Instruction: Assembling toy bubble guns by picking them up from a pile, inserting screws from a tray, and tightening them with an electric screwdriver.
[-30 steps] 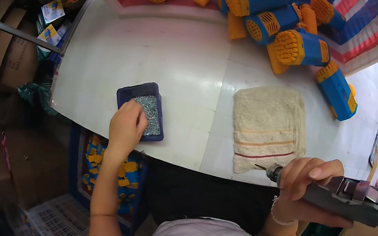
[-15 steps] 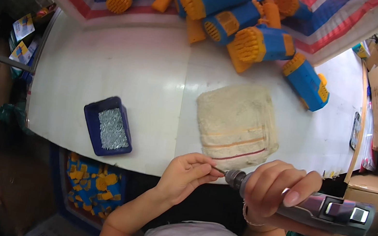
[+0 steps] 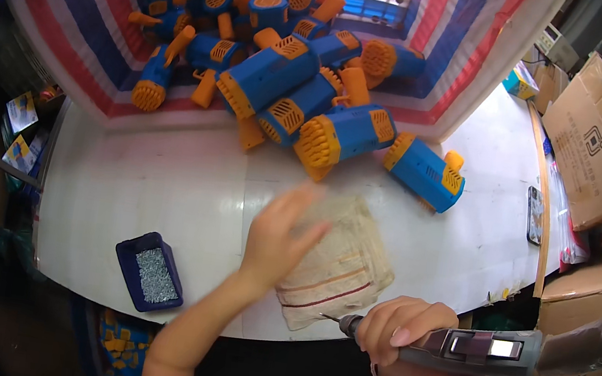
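Note:
My right hand point(image 3: 404, 332) is wrapped round a grey electric screwdriver point(image 3: 478, 355), its thin bit pointing left past the front edge of the folded beige cloth point(image 3: 340, 268). Out over the cloth's left side reaches my left hand point(image 3: 283, 232), empty, its fingers stretched forward and smeared by motion. Beyond the fingertips lie blue and orange toy bubble guns; the nearest gun point(image 3: 348, 133) rests at the front of the pile. Another blue and orange gun point(image 3: 427, 174) lies apart on the right. A dark blue tray point(image 3: 173, 289) of small silver screws point(image 3: 156, 275) sits at the table's front left.
A striped red, white and blue bag point(image 3: 102, 10) stands open at the back, holding many guns. A phone point(image 3: 535, 215) lies near the white table's right edge. Cardboard boxes point(image 3: 595, 146) crowd the right. Below the table at left is a bin of blue and orange parts point(image 3: 121, 348).
My left hand has let go of the screwdriver's tip and moved forward over the cloth, its fingers opening. The view has tilted up, showing more of the bag. The right hand still holds the screwdriver.

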### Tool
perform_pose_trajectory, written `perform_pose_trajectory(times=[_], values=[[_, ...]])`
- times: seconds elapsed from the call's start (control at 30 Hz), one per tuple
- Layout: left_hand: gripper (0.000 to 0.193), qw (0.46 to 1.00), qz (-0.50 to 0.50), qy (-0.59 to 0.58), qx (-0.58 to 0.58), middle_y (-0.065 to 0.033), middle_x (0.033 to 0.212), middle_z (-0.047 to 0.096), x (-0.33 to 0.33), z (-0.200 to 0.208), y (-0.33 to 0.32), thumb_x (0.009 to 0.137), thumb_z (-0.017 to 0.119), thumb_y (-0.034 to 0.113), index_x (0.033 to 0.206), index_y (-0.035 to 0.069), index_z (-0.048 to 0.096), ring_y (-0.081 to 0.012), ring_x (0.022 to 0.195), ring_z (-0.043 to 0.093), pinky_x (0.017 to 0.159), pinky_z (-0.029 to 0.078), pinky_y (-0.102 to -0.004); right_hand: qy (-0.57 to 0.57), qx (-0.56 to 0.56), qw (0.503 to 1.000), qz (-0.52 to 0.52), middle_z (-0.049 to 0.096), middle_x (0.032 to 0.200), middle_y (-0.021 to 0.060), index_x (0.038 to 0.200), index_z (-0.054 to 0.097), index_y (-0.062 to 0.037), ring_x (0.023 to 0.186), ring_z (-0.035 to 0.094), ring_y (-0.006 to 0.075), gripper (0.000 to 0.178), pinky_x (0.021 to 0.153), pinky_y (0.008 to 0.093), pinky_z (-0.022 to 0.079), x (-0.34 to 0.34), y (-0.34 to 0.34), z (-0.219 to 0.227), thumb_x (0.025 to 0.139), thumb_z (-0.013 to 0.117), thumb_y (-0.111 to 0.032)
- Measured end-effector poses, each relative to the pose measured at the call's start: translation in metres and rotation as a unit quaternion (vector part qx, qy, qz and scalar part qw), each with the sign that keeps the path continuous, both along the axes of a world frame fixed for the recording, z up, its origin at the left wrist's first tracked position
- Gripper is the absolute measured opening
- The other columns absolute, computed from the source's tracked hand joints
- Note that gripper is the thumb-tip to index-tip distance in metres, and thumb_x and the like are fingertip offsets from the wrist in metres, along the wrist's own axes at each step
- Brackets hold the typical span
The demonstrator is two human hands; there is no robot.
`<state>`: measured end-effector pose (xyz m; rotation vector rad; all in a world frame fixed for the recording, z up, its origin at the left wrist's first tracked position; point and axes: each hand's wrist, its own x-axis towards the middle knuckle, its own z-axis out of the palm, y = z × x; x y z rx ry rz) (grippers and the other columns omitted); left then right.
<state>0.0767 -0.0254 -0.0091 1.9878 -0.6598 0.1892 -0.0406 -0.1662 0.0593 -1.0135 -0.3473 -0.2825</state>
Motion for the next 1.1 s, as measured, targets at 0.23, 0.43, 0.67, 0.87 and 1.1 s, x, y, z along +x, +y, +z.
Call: perform_pose_trajectory(times=[0.23,0.43,0.67,0.87,1.1], values=[[0.055,0.831,0.211,-0.341,0.386,-0.0162,0.109,0.053,0.103,-0.017,-0.067,0.066,0.068,0.021,0.116,0.005,0.051,-0.03,0.108,0.048,0.093,0.035,-0.0404,-0.014,0.049,0.999,-0.01,0.052,0.059,0.0099,0.089,0.052,0.0074,0.049,0.049,0.0193,0.087,0.043,0.03,0.04,-0.009,-0.002,-0.009,0.068,0.045,-0.077],[0.076,0.965,-0.061,-0.174,0.187,-0.0135,0.108,0.051,0.053,0.04,0.023,0.05,0.075,0.009,0.121,0.009,0.049,-0.0311,0.101,0.049,0.091,0.035,-0.0415,-0.011,0.049,0.998,-0.046,0.053,0.061,0.0114,0.091,0.053,0.009,0.052,0.05,0.0199,0.09,0.044,0.0293,0.039,-0.009,-0.026,-0.017,0.065,0.048,-0.077],[0.062,0.894,-0.211,0.016,0.394,-0.0061,0.112,0.053,-0.016,0.05,0.125,0.059,0.067,0.005,0.119,0.017,0.051,-0.0256,0.111,0.047,0.102,0.026,-0.0494,-0.012,0.017,0.998,-0.063,0.051,0.056,0.0071,0.089,0.052,0.004,0.044,0.049,0.0179,0.089,0.039,0.0289,0.039,0.004,-0.008,-0.023,0.065,0.043,-0.081],[0.039,0.947,-0.13,-0.028,0.294,-0.0122,0.101,0.054,-0.029,0.03,0.08,0.069,0.061,0.008,0.107,0.002,0.053,-0.0276,0.098,0.052,0.086,0.043,-0.0381,0.007,0.021,0.999,-0.042,0.048,0.059,0.0065,0.094,0.053,0.0035,0.058,0.048,0.0159,0.094,0.053,0.0254,0.038,0.027,0.014,-0.034,0.057,0.044,-0.082],[0.039,0.948,-0.065,0.065,0.306,-0.0123,0.088,0.05,-0.025,-0.007,0.027,0.066,0.07,0.017,0.097,0.002,0.051,-0.0278,0.087,0.053,0.07,0.047,-0.035,-0.008,-0.005,0.999,-0.044,0.048,0.058,0.0065,0.097,0.05,0.0025,0.052,0.048,0.0133,0.112,0.052,0.0227,0.039,0.054,0.013,-0.056,0.04,0.032,-0.092]])
